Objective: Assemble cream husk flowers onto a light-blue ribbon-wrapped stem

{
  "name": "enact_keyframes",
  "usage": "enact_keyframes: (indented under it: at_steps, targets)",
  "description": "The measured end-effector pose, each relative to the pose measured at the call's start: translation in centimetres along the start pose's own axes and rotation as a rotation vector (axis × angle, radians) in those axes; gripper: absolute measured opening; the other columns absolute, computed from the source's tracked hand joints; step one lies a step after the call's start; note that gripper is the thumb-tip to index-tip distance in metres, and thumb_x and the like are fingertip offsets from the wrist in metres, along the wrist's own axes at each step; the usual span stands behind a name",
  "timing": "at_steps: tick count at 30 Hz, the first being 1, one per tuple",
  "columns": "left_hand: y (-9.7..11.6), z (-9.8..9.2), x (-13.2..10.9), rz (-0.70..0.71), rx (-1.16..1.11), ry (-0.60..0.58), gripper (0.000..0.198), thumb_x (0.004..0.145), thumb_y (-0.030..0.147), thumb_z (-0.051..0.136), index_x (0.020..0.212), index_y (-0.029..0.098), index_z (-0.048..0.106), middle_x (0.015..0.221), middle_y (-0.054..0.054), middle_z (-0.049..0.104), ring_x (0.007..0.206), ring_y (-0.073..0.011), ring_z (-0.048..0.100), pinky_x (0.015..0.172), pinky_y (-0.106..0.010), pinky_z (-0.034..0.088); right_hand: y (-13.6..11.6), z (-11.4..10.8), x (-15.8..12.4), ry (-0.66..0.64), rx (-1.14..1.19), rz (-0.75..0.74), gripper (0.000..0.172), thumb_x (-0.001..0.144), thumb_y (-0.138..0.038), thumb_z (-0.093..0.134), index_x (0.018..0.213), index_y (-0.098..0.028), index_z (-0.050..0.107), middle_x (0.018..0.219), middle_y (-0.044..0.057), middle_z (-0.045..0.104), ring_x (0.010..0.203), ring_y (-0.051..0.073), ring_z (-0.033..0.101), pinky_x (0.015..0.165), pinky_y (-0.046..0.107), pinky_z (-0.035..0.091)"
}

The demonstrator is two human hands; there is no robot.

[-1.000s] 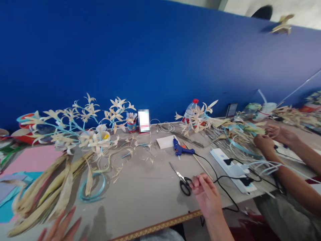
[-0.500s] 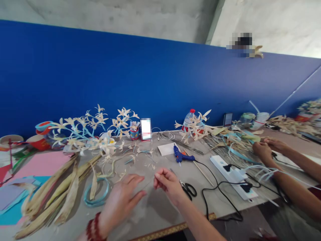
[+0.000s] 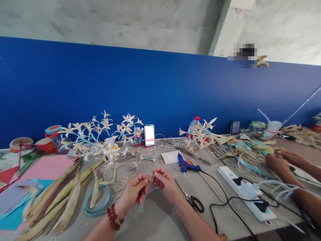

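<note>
Low in mid-frame, my left hand (image 3: 132, 191) and right hand (image 3: 164, 183) meet fingertip to fingertip, both pinching a tiny pale scrap (image 3: 150, 180) above the table (image 3: 155, 217), left of the scissors (image 3: 192, 201). I judge this is fine fingertip shaping, and working it further calls for a steady, light pinch.

blue partition (image 3: 160, 87) | grey concrete wall (image 3: 112, 23) above | grey table (image 3: 155, 221) | even daylight
</note>
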State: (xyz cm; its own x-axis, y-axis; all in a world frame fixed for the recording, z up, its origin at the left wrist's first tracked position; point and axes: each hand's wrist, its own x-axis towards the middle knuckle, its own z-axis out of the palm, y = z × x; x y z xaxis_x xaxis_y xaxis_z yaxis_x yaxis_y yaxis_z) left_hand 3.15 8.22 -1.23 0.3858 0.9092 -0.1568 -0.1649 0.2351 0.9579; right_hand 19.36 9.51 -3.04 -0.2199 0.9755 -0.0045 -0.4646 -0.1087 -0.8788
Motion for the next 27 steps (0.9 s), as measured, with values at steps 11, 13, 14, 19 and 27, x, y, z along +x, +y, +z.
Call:
enact_keyframes:
  at_steps: [11,13,14,19,27]
  targets:
    - [-1.2,0.3,0.2,-0.18,-0.302,-0.184,0.019,0.085,0.034,0.058,0.082,0.016,0.052,0.064,-0.002,0.067,0.04,-0.0091,0.059,0.039,-0.017,0.044,1.2,-0.7,-0.1,-0.013,-0.093,0.038,0.029,0.072,-0.042,0.074,0.08,-0.019,0.058,0.06,-0.004,0.059,0.053,0.011,0.051,0.054,0.024,0.04]
    - [-1.5,0.4,0.3,-0.175,-0.329,-0.188,0.017,0.086,0.032,0.057,0.083,0.016,0.052,0.064,-0.002,0.067,0.039,-0.0089,0.059,0.038,-0.016,0.044,1.2,-0.8,-0.1,-0.015,-0.116,0.033,0.027,0.073,-0.041,0.073,0.081,-0.019,0.06,0.061,-0.003,0.06,0.054,0.011,0.052,0.055,0.024,0.041]
    - [-1.7,0.4,0.4,-0.172,-0.337,-0.192,0.017,0.086,0.032,0.057,0.083,0.016,0.052,0.063,-0.002,0.067,0.039,-0.0089,0.059,0.038,-0.016,0.044,1.2,-0.8,-0.1,-0.014,-0.128,0.03,0.026,0.074,-0.041,0.072,0.079,-0.018,0.06,0.061,-0.003,0.06,0.055,0.011,0.052,0.056,0.024,0.041]
    - [-2.4,0.3,0.3,-0.171,-0.34,-0.193,0.016,0.086,0.031,0.056,0.082,0.017,0.052,0.061,-0.003,0.068,0.039,-0.0097,0.059,0.039,-0.017,0.044,1.5,-1.1,0.1,0.004,-0.159,0.017,0.025,0.077,-0.042,0.068,0.073,-0.019,0.058,0.056,-0.003,0.058,0.051,0.011,0.05,0.053,0.024,0.04]
    - [-3.0,0.4,0.2,-0.164,-0.326,-0.15,0.02,0.084,0.035,0.059,0.087,0.015,0.056,0.069,-0.006,0.071,0.048,-0.0115,0.062,0.049,-0.021,0.046,1.5,-1.5,0.4,0.052,-0.219,-0.007,0.024,0.076,-0.042,0.067,0.07,-0.021,0.056,0.057,-0.004,0.055,0.052,0.012,0.049,0.055,0.025,0.04]
